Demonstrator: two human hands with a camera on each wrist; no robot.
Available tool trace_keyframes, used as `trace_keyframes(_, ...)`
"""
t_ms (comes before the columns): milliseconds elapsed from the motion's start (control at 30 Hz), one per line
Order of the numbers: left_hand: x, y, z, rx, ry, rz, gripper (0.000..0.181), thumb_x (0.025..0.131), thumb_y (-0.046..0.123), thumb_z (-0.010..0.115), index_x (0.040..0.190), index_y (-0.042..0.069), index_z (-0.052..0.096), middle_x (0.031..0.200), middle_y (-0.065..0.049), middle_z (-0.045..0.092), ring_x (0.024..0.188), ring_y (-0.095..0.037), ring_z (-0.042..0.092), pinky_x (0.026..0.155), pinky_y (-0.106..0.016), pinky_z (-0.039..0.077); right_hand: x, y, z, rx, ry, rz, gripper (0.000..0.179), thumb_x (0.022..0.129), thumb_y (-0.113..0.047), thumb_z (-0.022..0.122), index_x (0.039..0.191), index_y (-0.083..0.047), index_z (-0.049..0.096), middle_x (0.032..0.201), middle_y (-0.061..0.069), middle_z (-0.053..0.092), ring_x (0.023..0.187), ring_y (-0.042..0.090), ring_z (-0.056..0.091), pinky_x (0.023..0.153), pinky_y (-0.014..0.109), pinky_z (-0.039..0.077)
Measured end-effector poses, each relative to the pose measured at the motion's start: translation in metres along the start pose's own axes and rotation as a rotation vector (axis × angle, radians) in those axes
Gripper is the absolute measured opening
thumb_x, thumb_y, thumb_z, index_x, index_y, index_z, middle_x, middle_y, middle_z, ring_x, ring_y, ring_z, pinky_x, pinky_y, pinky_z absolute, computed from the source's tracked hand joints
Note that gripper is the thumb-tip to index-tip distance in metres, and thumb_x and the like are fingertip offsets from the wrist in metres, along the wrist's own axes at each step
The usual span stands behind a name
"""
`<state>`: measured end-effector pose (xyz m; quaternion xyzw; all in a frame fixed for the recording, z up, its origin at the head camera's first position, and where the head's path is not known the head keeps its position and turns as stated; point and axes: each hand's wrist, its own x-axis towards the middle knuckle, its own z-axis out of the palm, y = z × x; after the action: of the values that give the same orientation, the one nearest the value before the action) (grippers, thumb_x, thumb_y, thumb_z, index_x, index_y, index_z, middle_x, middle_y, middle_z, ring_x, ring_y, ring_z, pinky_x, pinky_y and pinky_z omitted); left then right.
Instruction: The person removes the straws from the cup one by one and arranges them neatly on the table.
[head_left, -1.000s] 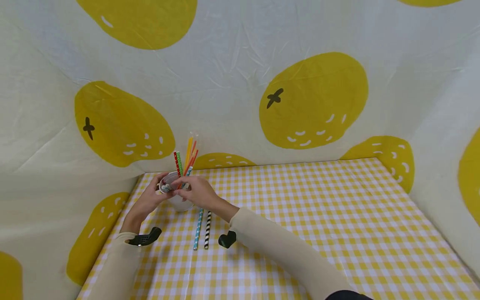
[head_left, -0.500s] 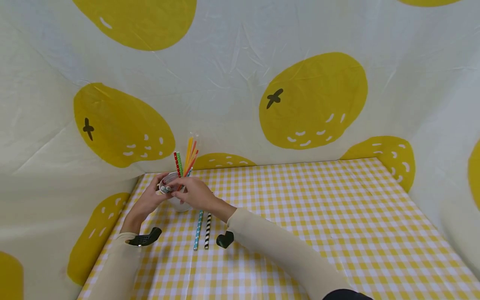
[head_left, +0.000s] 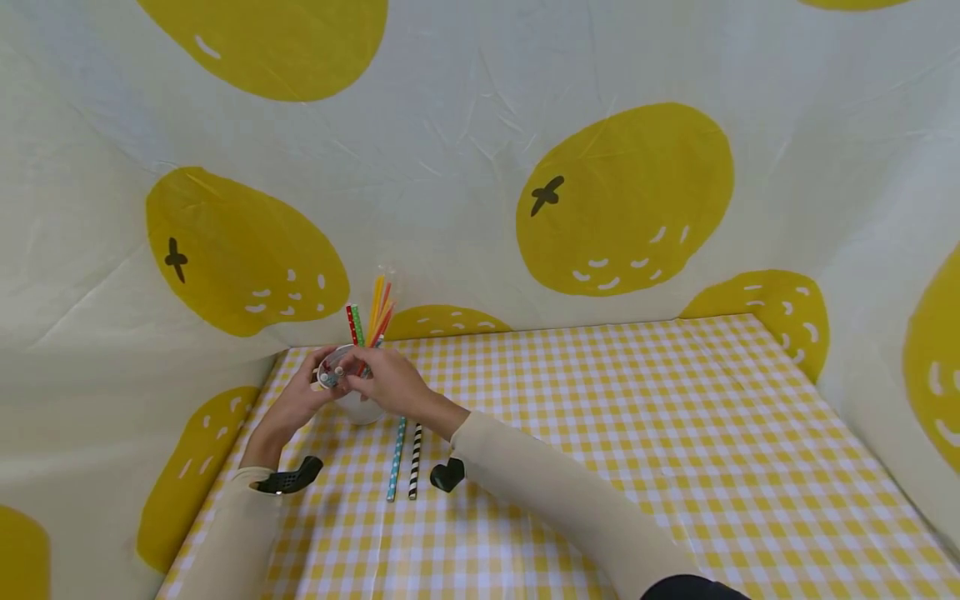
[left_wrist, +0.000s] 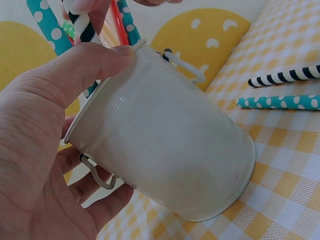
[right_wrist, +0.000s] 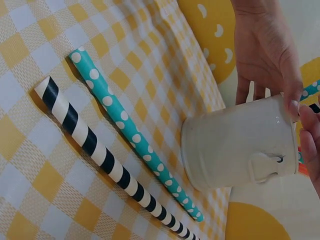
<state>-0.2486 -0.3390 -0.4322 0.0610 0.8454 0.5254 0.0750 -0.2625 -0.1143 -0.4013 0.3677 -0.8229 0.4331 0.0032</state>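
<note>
A white bucket (left_wrist: 165,130) with small side handles stands tilted at the left of the table. My left hand (head_left: 302,400) grips it, thumb over the rim and fingers around the far side. My right hand (head_left: 393,383) is at the bucket's mouth, pinching a black-and-white striped straw (left_wrist: 82,22). Beside that straw, a teal dotted straw (left_wrist: 50,30) leans out of the bucket. Red dotted (head_left: 351,323) and green dotted (head_left: 357,325) straws stick up behind my right hand, as do several orange and yellow straws (head_left: 380,308). Their lower ends are hidden.
A teal dotted straw (right_wrist: 125,122) and a black-and-white striped straw (right_wrist: 100,155) lie side by side on the checked tablecloth (head_left: 600,433), in front of the bucket. A lemon-printed sheet (head_left: 450,167) hangs behind and along both sides.
My right hand has shifted slightly left at the bucket's mouth. The straw ends near its fingers now stand a little farther apart. The left hand and the bucket stay nearly still.
</note>
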Motion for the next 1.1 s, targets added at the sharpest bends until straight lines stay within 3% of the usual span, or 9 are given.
trace_keyframes(200, 0.001, 0.0, 0.001, 0.004, 0.012, -0.015, 0.087, 0.096, 0.03, 0.072, 0.162, 0.019, 0.017, 0.161, -0.013, 0.021, 0.134, -0.038, 0.032, 0.095, -0.044, 0.04, 0.001, -0.001, -0.008, -0.007, 0.078, -0.012, 0.023, 0.101, -0.02, 0.066, 0.122, -0.012, 0.067, 0.106, -0.003, 0.074, 0.059, -0.004, 0.062, 0.054, 0.015, 0.046)
trace_keyframes(333, 0.001, 0.0, 0.003, 0.006, 0.015, -0.025, 0.088, 0.096, 0.031, 0.073, 0.162, 0.02, 0.017, 0.163, -0.012, 0.02, 0.137, -0.039, 0.031, 0.096, -0.048, 0.039, 0.0, -0.001, -0.014, -0.031, 0.155, -0.048, 0.024, 0.099, -0.018, 0.069, 0.122, -0.012, 0.068, 0.1, -0.003, 0.074, 0.059, -0.005, 0.058, 0.053, 0.015, 0.043)
trace_keyframes(467, 0.002, 0.0, 0.002, 0.013, 0.019, -0.031, 0.088, 0.095, 0.031, 0.073, 0.162, 0.021, 0.017, 0.163, -0.012, 0.02, 0.138, -0.04, 0.031, 0.099, -0.052, 0.037, 0.001, -0.001, -0.022, -0.012, 0.209, -0.08, 0.023, 0.098, -0.017, 0.07, 0.12, -0.012, 0.068, 0.103, -0.002, 0.074, 0.066, 0.002, 0.06, 0.056, 0.013, 0.044)
trace_keyframes(633, 0.004, -0.001, 0.001, 0.015, 0.022, -0.036, 0.089, 0.095, 0.029, 0.074, 0.163, 0.019, 0.017, 0.165, -0.015, 0.017, 0.14, -0.043, 0.027, 0.102, -0.056, 0.034, 0.001, -0.004, -0.032, 0.079, 0.237, -0.119, 0.021, 0.096, -0.014, 0.071, 0.116, -0.01, 0.067, 0.108, 0.002, 0.074, 0.078, 0.012, 0.066, 0.064, 0.014, 0.049)
trace_keyframes(867, 0.003, 0.001, 0.001, 0.027, 0.023, -0.042, 0.091, 0.095, 0.031, 0.074, 0.163, 0.019, 0.016, 0.165, -0.016, 0.017, 0.142, -0.046, 0.024, 0.104, -0.06, 0.033, -0.001, -0.009, -0.043, 0.139, 0.266, -0.133, 0.017, 0.097, -0.015, 0.071, 0.113, -0.01, 0.067, 0.106, 0.001, 0.073, 0.075, 0.004, 0.065, 0.065, 0.016, 0.053)
trace_keyframes(1100, 0.001, 0.003, 0.002, 0.038, 0.023, -0.043, 0.093, 0.095, 0.034, 0.074, 0.163, 0.016, 0.014, 0.165, -0.018, 0.015, 0.145, -0.048, 0.019, 0.105, -0.063, 0.032, -0.005, -0.015, -0.055, 0.216, 0.291, -0.149, 0.022, 0.097, -0.013, 0.07, 0.117, -0.005, 0.066, 0.107, 0.006, 0.072, 0.074, 0.013, 0.068, 0.065, 0.02, 0.055)
